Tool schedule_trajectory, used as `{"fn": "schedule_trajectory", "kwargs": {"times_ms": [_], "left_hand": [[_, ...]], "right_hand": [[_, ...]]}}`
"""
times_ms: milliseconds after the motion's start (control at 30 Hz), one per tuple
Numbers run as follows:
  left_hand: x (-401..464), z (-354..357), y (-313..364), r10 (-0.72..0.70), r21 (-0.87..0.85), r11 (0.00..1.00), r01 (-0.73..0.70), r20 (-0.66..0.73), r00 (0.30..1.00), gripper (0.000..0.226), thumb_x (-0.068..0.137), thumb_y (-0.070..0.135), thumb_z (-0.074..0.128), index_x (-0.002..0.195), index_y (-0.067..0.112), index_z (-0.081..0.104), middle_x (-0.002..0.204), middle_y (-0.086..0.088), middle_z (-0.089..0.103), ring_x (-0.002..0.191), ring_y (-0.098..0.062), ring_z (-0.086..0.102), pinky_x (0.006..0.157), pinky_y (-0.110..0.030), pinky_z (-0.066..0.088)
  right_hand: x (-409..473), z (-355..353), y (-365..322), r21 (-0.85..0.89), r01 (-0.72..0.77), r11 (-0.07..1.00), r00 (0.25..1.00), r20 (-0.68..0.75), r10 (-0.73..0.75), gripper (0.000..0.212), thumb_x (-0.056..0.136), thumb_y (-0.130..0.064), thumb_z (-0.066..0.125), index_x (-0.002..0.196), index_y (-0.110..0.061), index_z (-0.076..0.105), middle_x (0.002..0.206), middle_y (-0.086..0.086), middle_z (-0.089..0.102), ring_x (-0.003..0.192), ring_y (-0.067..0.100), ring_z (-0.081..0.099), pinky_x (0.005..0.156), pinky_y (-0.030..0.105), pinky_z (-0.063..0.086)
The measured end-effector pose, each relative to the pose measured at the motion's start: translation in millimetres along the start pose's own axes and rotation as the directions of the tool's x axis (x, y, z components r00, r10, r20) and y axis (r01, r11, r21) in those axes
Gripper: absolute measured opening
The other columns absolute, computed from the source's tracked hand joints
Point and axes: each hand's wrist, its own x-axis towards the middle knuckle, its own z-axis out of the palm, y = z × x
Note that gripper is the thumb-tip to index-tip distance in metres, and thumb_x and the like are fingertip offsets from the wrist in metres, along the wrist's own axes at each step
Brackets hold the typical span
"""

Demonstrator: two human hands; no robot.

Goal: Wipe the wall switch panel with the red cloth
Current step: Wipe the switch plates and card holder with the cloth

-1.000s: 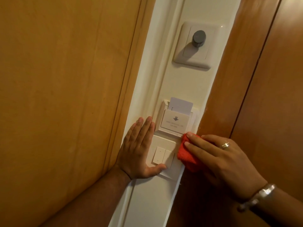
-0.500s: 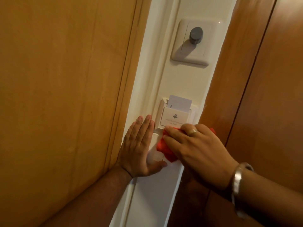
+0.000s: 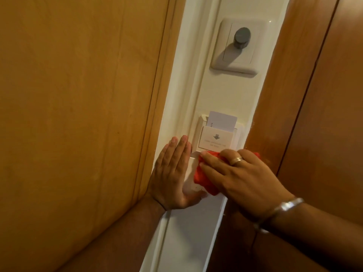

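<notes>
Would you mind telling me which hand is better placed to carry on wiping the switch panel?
The right hand. It already presses the red cloth onto the switch panel. The left hand lies flat and empty against the wall beside the panel, only bracing.

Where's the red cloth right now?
Head view, lower centre: the red cloth lies under the right hand on the switch panel, just below the key-card holder.

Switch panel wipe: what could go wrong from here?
1. The red cloth is pressed flat on the switch panel by the right hand; pressure may toggle a switch.
2. The cloth sits just under the card holder; an upward stroke could dislodge the key card.
</notes>
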Motion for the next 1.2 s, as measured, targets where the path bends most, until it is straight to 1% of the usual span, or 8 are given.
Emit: {"fn": "schedule_trajectory", "kwargs": {"times_ms": [67,200,367,533,733,867,1067,1200], "left_hand": [[0,0,0,-0.004,-0.005,1.0,0.004,-0.002,1.0,0.114,0.078,0.084,0.043,0.153,0.002,0.019,0.162,-0.019,0.021,0.154,-0.032,0.014,0.125,-0.045,0.013],[0,-3,0,0.009,-0.042,0.999,-0.009,-0.016,1.0,0.112,0.078,0.08,0.046,0.152,0.001,0.022,0.161,-0.02,0.022,0.153,-0.033,0.017,0.124,-0.047,0.015],[0,-2,1,-0.006,-0.015,1.0,0.006,0.002,1.0,0.113,0.078,0.084,0.041,0.152,0.002,0.019,0.162,-0.019,0.02,0.153,-0.033,0.015,0.124,-0.047,0.015],[1,-4,2,0.003,-0.074,0.997,-0.005,-0.031,1.0,0.108,0.081,0.082,0.039,0.152,0.003,0.02,0.161,-0.019,0.023,0.153,-0.032,0.017,0.124,-0.046,0.014],[0,-2,1,-0.004,-0.017,1.0,0.004,-0.001,1.0,0.113,0.079,0.085,0.038,0.152,0.001,0.019,0.162,-0.019,0.02,0.154,-0.032,0.015,0.124,-0.047,0.016],[0,-3,2,0.003,-0.062,0.998,-0.005,-0.023,1.0,0.109,0.081,0.083,0.038,0.152,0.002,0.02,0.161,-0.019,0.021,0.153,-0.032,0.016,0.124,-0.047,0.014],[0,1,-2,0.002,-0.012,1.0,-0.002,0.004,1.0,0.115,0.078,0.086,0.039,0.154,0.002,0.017,0.164,-0.018,0.016,0.154,-0.033,0.014,0.125,-0.046,0.012],[1,1,-2,-0.004,-0.009,1.0,0.004,0.017,1.0,0.115,0.078,0.086,0.036,0.155,0.004,0.014,0.165,-0.016,0.013,0.154,-0.032,0.012,0.125,-0.044,0.009]], "right_hand": [[-2,0,3,0.001,0.011,1.0,0.999,-0.053,-0.011,0.08,0.048,-0.023,0.085,0.122,-0.015,0.056,0.126,0.013,0.06,0.095,0.038,0.06,0.067,0.045,0.05],[14,-2,-9,-0.019,0.01,1.0,0.997,-0.079,-0.011,0.068,0.063,-0.029,0.076,0.125,-0.016,0.052,0.13,0.01,0.057,0.098,0.033,0.057,0.073,0.042,0.047],[-5,2,9,0.0,0.011,1.0,0.993,-0.121,-0.01,0.085,0.04,-0.02,0.088,0.12,-0.015,0.059,0.123,0.013,0.063,0.093,0.038,0.062,0.065,0.042,0.05],[13,-2,-5,0.0,0.011,1.0,0.993,-0.115,-0.011,0.07,0.059,-0.028,0.08,0.123,-0.018,0.056,0.128,0.008,0.06,0.097,0.033,0.06,0.07,0.04,0.047],[-4,4,9,0.003,0.01,1.0,0.989,-0.15,-0.009,0.081,0.043,-0.02,0.086,0.12,-0.016,0.059,0.124,0.011,0.063,0.093,0.036,0.062,0.065,0.043,0.05],[10,1,-2,-0.013,0.018,1.0,0.992,-0.123,-0.02,0.071,0.055,-0.027,0.081,0.122,-0.017,0.057,0.126,0.009,0.061,0.095,0.033,0.061,0.069,0.041,0.049],[-4,1,26,-0.016,0.019,1.0,0.987,-0.16,-0.022,0.094,0.045,-0.019,0.084,0.131,-0.017,0.047,0.137,0.016,0.049,0.103,0.037,0.056,0.072,0.046,0.05],[6,-5,20,-0.04,0.003,0.999,0.979,-0.205,-0.011,0.075,0.06,-0.025,0.068,0.131,-0.014,0.048,0.139,0.016,0.046,0.111,0.037,0.052,0.081,0.048,0.048]]}}
